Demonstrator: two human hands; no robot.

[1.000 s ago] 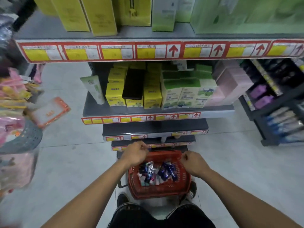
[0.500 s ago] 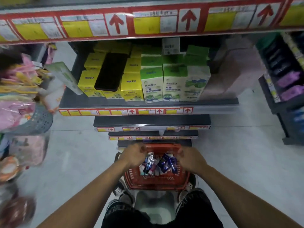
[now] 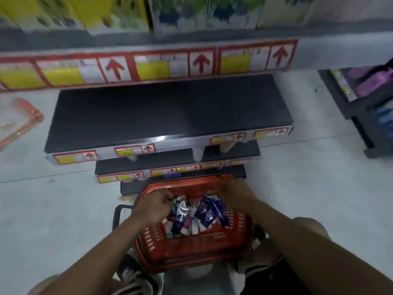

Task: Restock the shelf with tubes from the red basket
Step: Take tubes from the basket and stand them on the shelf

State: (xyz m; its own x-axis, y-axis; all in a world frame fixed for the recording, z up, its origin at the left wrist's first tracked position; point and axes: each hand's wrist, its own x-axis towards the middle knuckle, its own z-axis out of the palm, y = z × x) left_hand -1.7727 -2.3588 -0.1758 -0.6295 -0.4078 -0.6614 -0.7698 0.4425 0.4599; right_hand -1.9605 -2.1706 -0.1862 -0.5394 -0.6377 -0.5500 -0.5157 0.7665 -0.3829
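The red basket (image 3: 191, 248) sits on the floor between my feet, at the foot of the shelf unit. Several tubes (image 3: 207, 211), blue, white and pink, lie piled inside it. My left hand (image 3: 153, 206) reaches into the basket with its fingers curled on a silver tube (image 3: 182, 206) with a green cap. My right hand (image 3: 238, 194) is curled over the basket's far right rim, beside the blue tubes. A bare dark shelf (image 3: 165, 111) juts out just above and beyond the basket.
Narrower lower shelves (image 3: 170, 160) with red price strips sit between the bare shelf and the basket. Yellow and green boxes (image 3: 180, 13) fill the shelf above. A dark side rack (image 3: 365, 99) stands at right and an orange-edged packet (image 3: 17, 122) hangs at left. The basket's black handle (image 3: 116, 213) hangs down at left.
The view has dropped toward the lower shelves and basket. My left hand has moved from the basket's rim in onto the tubes; my right hand stays at the rim.
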